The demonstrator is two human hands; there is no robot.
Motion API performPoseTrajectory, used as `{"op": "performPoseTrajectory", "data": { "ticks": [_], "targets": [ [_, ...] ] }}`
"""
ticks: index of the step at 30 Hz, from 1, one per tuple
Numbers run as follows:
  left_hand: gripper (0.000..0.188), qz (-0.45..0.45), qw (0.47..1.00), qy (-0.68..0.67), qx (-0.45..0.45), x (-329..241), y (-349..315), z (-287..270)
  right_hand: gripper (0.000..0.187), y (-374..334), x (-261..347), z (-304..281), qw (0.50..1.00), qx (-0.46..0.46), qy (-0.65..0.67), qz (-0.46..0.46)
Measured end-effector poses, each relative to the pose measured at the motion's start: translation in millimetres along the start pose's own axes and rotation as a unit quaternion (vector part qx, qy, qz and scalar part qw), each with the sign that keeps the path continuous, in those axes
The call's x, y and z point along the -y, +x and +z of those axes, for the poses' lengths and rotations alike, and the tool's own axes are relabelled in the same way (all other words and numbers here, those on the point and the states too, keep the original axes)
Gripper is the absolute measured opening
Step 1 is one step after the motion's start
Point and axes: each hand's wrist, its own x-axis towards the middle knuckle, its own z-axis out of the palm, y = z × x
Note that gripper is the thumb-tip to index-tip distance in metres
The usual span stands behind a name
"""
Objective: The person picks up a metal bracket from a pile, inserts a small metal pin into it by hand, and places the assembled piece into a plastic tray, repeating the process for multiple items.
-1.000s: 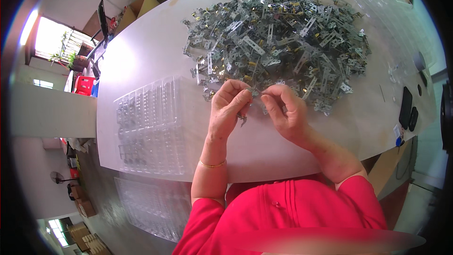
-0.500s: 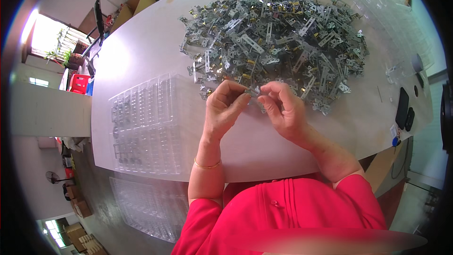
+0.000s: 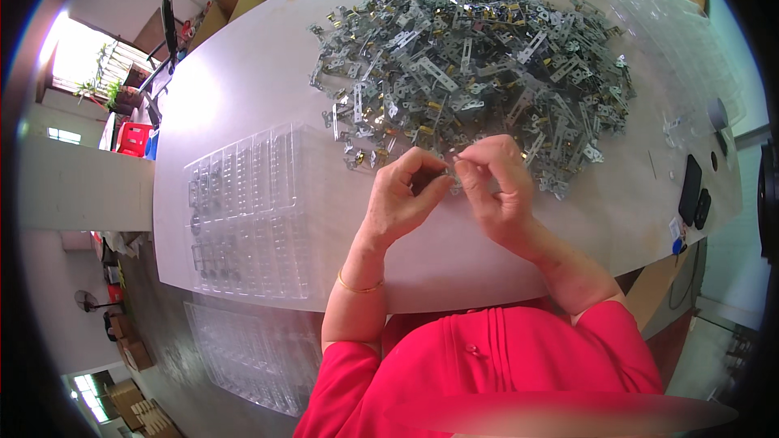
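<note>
My left hand [image 3: 403, 197] and my right hand [image 3: 501, 195] are raised at the near edge of a heap of silvery metal brackets [image 3: 479, 73], fingertips almost meeting. Thumb and forefinger are pinched together on each hand. A tiny pale bit shows at the right fingertips, too small to name. Whatever the left fingers hold is hidden by them. The brackets are flat, with holes, and some carry brass-coloured pieces. To the left of my hands lies a clear plastic tray [image 3: 280, 219] with rows of pockets; dark metal pieces sit in its left-hand pockets.
More clear trays [image 3: 256, 357] are stacked below the table's left edge, and others [image 3: 682, 40] lie at the far right. On the right side of the white table [image 3: 243, 97] are a black phone-like object [image 3: 690, 191], a smaller black item [image 3: 703, 208] and a blue tag [image 3: 677, 246].
Both hands have shifted slightly to the right. The silvery piece that showed between the fingertips is now mostly out of sight. The heap and the tray look the same.
</note>
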Motion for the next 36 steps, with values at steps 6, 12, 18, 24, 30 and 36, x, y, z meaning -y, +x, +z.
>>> {"op": "performPoseTrajectory", "data": {
  "ticks": [6, 12, 18, 24, 30, 36],
  "targets": [
    [0.014, -0.068, 0.970, -0.228, -0.039, 5.1, 5.3, -9.8, 0.007, -5.6, 0.6, -2.1, 0.988, -0.007, 0.078, 0.133],
    [0.012, -0.061, 0.934, -0.347, -0.052, 8.1, 6.5, -9.4, 0.006, -9.9, 1.9, 2.6, 0.981, 0.048, 0.063, 0.176],
    [0.013, -0.061, 0.937, -0.340, -0.044, 11.3, 7.8, -9.5, 0.008, -9.2, 0.1, 3.0, 0.979, 0.056, 0.060, 0.188],
    [0.015, -0.040, 0.949, -0.311, -0.035, 13.1, 7.3, -13.8, 0.008, -8.8, -2.5, 4.7, 0.981, 0.047, 0.064, 0.178],
    [0.015, -0.032, 0.974, -0.225, -0.003, 9.4, 4.3, -20.5, 0.007, -6.4, -3.9, 0.3, 0.984, 0.062, 0.034, 0.165],
    [0.014, -0.043, 0.984, -0.174, -0.026, 0.9, 2.7, -12.3, 0.011, -5.3, 1.3, 0.5, 0.978, 0.059, 0.037, 0.197]
  ]
}}
